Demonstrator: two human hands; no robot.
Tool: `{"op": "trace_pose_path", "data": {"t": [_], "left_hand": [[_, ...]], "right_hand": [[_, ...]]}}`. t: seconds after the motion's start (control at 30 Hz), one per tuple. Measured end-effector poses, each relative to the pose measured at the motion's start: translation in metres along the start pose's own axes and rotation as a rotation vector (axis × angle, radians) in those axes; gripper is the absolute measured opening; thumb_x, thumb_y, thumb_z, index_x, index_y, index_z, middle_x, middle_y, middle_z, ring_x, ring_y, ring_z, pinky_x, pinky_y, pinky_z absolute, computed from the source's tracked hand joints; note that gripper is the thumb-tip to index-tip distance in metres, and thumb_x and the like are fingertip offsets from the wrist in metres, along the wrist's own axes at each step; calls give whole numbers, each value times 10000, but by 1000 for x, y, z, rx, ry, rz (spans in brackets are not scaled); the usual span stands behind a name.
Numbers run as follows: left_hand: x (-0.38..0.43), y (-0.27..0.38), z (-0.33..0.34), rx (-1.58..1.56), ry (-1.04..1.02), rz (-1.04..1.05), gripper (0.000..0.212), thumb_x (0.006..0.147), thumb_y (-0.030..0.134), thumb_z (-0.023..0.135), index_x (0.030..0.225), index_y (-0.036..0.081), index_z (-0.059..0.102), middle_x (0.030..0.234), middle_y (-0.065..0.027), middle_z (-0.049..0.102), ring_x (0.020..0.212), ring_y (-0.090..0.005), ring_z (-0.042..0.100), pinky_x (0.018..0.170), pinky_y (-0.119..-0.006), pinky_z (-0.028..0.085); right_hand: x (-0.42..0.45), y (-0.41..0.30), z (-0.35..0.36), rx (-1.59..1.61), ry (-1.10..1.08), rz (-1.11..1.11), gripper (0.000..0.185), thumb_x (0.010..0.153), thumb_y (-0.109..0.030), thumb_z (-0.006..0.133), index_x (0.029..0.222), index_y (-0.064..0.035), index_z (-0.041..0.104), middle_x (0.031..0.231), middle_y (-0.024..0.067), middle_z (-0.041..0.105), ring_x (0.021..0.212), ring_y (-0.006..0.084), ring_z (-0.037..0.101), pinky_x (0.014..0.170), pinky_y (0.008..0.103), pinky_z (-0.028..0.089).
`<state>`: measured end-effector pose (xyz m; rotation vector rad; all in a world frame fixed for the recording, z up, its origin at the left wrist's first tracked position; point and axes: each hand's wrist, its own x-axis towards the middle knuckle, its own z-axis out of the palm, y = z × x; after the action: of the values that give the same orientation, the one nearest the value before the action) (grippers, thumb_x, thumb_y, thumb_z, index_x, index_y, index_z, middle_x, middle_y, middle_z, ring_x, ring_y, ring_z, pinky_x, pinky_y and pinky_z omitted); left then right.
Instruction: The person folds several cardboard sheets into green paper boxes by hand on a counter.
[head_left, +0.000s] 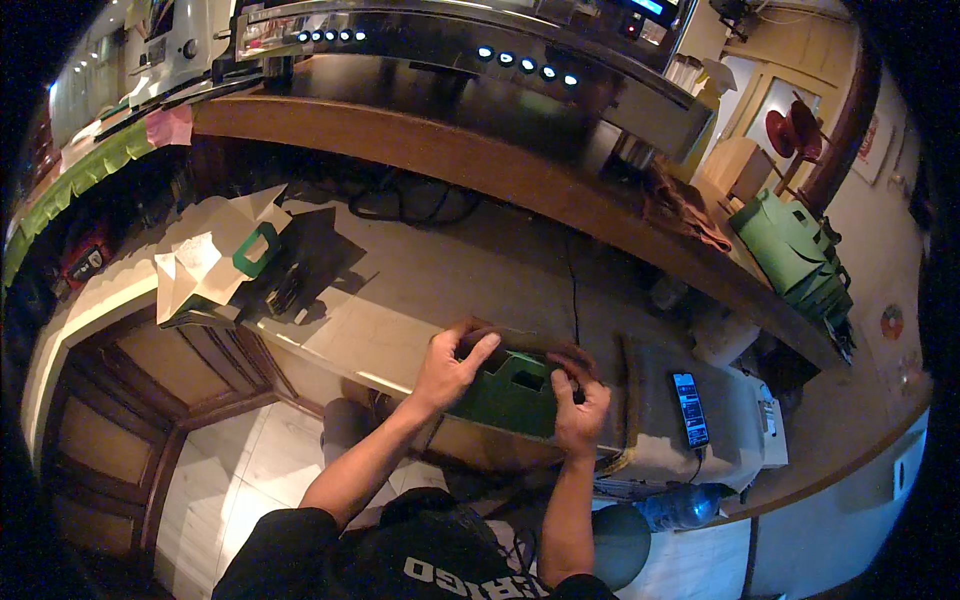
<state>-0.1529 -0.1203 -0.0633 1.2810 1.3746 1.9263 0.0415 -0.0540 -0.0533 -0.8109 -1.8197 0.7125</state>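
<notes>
A green cardboard carry box or folded carton (499, 401) with a cut-out handle slot stands at the counter's front edge, close to my body. My left hand (454, 364) grips its upper left part, thumb on top, fingers behind. On its upper right part my right hand (581, 401) is closed, thumb towards me and fingers curled over a dark flap. The box's far side and base are hidden. Left along the counter stands a paper bag (199, 259) beside a green handle piece (256, 250).
A lit phone (689, 409) with a cable lies on a covered box at the right. Several green folded cartons (787, 240) stack on the upper shelf (450, 161), whose wooden edge overhangs the counter (360, 330). A plastic bottle (682, 506) lies near the right front edge.
</notes>
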Motion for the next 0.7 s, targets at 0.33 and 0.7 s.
{"op": "trace_pose_path", "data": {"t": [0.33, 0.7], "left_hand": [[-6, -6, 3, -62, -14, -26, 310, 962, 270, 706, 1050, -24, 658, 960, -95, 719, 882, -138, 656, 818, -303, 528], [-6, 0, 10, 166, 30, 10, 391, 895, 283, 774, 1119, -10, 642, 994, -142, 728, 932, -230, 699, 865, -352, 539]], "right_hand": [[-1, -6, 3, 87, 70, 109, 252, 881, -217, 787, 1073, -60, 744, 1019, 98, 744, 1008, 227, 679, 945, 359, 491], [-1, 6, 15, 26, 175, 114, 397, 794, -220, 881, 1079, -15, 694, 1004, 102, 729, 991, 216, 664, 935, 363, 488]]}}
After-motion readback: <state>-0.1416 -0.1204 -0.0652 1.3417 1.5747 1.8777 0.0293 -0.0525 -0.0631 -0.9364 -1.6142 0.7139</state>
